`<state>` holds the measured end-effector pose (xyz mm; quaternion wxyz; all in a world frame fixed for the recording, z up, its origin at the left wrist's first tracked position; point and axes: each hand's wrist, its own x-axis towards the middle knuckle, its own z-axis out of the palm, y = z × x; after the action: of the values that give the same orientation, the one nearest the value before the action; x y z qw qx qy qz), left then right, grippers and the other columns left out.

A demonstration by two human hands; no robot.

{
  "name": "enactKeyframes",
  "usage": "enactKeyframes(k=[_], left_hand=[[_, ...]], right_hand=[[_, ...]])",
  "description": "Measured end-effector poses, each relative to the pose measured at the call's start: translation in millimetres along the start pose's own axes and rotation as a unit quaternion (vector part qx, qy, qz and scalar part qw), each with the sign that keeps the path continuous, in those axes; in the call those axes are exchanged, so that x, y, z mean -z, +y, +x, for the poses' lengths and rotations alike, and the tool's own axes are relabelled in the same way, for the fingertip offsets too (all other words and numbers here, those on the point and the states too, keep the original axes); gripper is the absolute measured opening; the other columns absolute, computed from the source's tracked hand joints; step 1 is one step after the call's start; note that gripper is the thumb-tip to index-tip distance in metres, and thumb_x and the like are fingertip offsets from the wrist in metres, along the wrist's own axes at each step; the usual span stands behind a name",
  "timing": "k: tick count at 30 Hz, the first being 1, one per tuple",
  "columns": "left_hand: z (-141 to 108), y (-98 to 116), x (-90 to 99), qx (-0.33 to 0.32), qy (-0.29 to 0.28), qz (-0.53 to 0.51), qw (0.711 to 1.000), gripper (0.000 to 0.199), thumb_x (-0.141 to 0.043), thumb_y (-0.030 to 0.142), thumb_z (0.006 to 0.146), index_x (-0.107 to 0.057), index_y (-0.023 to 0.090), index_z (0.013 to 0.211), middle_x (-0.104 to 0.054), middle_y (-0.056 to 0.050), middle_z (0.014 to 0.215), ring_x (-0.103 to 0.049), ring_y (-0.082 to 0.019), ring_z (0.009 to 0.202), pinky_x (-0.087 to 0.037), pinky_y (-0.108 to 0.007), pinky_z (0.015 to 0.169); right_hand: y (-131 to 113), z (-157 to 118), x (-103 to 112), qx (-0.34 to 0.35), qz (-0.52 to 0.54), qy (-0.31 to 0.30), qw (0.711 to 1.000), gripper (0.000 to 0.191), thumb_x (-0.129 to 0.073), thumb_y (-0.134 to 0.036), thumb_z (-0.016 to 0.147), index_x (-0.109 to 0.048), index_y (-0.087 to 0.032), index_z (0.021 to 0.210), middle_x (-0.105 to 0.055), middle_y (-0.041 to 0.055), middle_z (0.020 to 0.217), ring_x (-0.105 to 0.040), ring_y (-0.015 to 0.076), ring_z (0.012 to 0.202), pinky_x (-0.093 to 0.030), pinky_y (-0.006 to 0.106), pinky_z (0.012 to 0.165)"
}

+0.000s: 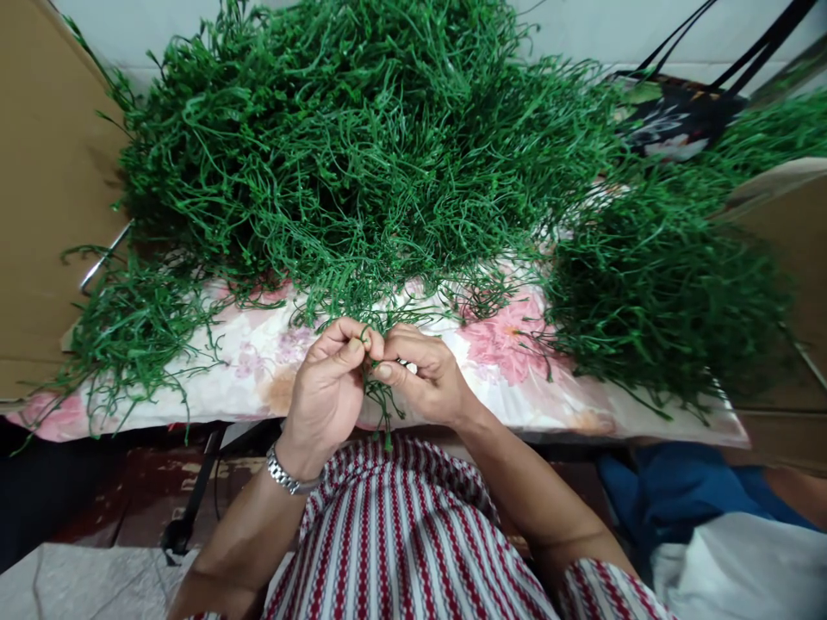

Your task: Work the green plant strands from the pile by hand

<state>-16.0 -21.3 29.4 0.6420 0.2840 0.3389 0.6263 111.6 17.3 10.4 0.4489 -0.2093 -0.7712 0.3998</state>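
Observation:
My left hand (336, 362), with a metal watch (288, 471) on its wrist, pinches thin green stems between thumb and fingers. Right beside it, my right hand (423, 366) has its thumb and fingertips closed on the same stems. Below my fingers the ends of these green stems (386, 413) hang down, with small buds or tips on them. Whether they are real or plastic I cannot tell. Just beyond both hands rises a large tangled heap of green stems (362, 155).
A floral cloth (510, 340) covers the table. Smaller stem piles lie at the left (139, 327) and right (665, 293). Cardboard (55, 172) stands at the left, more cardboard (801, 284) at the right. A dark flowered bag (678, 116) sits behind. Someone in blue clothing (685, 491) is at the right.

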Motion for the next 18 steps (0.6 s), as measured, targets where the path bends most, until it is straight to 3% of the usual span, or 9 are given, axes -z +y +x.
enactKeyframes(k=[3,7,9,12,14,16,18], left_hand=[[1.6,3.1,-0.9,0.011,0.002,-0.008,1.0,0.017,-0.06,0.021,0.076,-0.048,0.016,0.065,-0.042,0.001,0.061,-0.04,-0.01,0.058,-0.035,-0.022,0.054],[5.0,13.8,-2.7,-0.007,0.03,-0.02,0.999,0.025,-0.06,0.023,0.078,-0.041,0.018,0.063,-0.024,0.006,0.05,-0.034,-0.009,0.049,-0.035,-0.023,0.053],[7.2,18.1,-2.2,-0.027,0.033,-0.009,0.999,0.02,-0.06,0.022,0.079,-0.043,0.019,0.067,-0.028,0.006,0.048,-0.039,-0.01,0.051,-0.039,-0.024,0.058],[10.3,20.6,0.9,-0.05,0.048,0.039,0.997,0.012,-0.058,0.023,0.079,-0.048,0.019,0.073,-0.05,0.002,0.059,-0.05,-0.012,0.062,-0.045,-0.027,0.068],[12.3,20.8,3.2,-0.064,0.069,0.055,0.994,0.01,-0.057,0.023,0.079,-0.05,0.019,0.073,-0.057,-0.001,0.07,-0.055,-0.013,0.069,-0.046,-0.029,0.072],[14.2,20.4,3.8,-0.079,0.083,0.056,0.992,0.008,-0.058,0.02,0.077,-0.051,0.019,0.073,-0.06,-0.001,0.075,-0.057,-0.013,0.073,-0.047,-0.029,0.075],[15.8,19.2,1.9,-0.09,0.085,0.051,0.991,0.006,-0.058,0.018,0.076,-0.053,0.018,0.072,-0.06,-0.001,0.076,-0.057,-0.012,0.074,-0.047,-0.028,0.077]], right_hand=[[2.9,-1.7,0.4,0.021,-0.007,-0.016,1.0,0.025,-0.049,-0.031,0.088,-0.056,-0.015,0.07,-0.051,-0.0007,0.061,-0.045,0.0102,0.063,-0.038,0.028,0.068],[7.1,-4.2,2.0,0.067,0.027,-0.082,0.994,0.026,-0.046,-0.032,0.089,-0.054,-0.016,0.07,-0.053,-0.0006,0.062,-0.05,0.0111,0.065,-0.041,0.033,0.077],[8.2,-4.3,4.0,0.073,0.037,-0.069,0.994,0.024,-0.047,-0.03,0.089,-0.054,-0.017,0.071,-0.054,-0.0002,0.064,-0.054,0.012,0.069,-0.043,0.036,0.083],[5.1,-3.6,14.5,0.058,0.003,0.081,0.995,0.014,-0.049,-0.025,0.088,-0.056,-0.018,0.078,-0.061,0.0027,0.076,-0.059,0.0146,0.078,-0.045,0.039,0.087],[-1.1,-4.4,26.5,0.058,-0.046,0.222,0.972,0.01,-0.05,-0.023,0.087,-0.057,-0.02,0.082,-0.063,0.003,0.079,-0.06,0.0157,0.078,-0.047,0.04,0.086],[-10.0,-6.9,38.0,0.056,-0.084,0.333,0.938,0.01,-0.049,-0.023,0.088,-0.058,-0.02,0.084,-0.059,0.0014,0.071,-0.058,0.0144,0.065,-0.05,0.037,0.074],[-19.4,-10.1,43.7,0.046,-0.123,0.335,0.933,0.011,-0.048,-0.019,0.087,-0.059,-0.02,0.089,-0.054,0.0004,0.067,-0.052,0.0119,0.055,-0.047,0.03,0.058]])
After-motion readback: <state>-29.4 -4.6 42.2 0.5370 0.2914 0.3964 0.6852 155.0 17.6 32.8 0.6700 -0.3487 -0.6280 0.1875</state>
